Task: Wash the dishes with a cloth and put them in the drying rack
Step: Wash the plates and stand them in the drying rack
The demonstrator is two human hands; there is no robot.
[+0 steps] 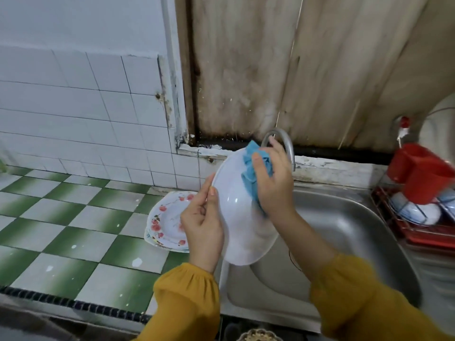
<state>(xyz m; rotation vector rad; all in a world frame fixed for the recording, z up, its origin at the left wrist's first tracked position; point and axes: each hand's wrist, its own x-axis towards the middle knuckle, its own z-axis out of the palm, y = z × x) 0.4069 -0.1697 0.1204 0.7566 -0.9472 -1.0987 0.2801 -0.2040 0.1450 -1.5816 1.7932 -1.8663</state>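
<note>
Two hands: a white dish (236, 217) is held tilted on edge above the left side of the steel sink (344, 230).
Left hand (202, 225): the dish's left rim is gripped, with the thumb laid along it.
Right hand (270, 183): a blue cloth (248, 173) is bunched under curled fingers and pressed to the dish's upper face.
Counter (73, 217): green and white checked tiles, flecked with pale spots; floral plates (167, 222) are stacked just left of the sink.
Drying rack (418, 232): red wire, set right of the sink; white bowls (416, 214) are held inside, under a red container (423, 173).
Room: white wall tiles (73, 107) are seen at left, stained wooden boards (295, 70) behind a curved tap (283, 139).
</note>
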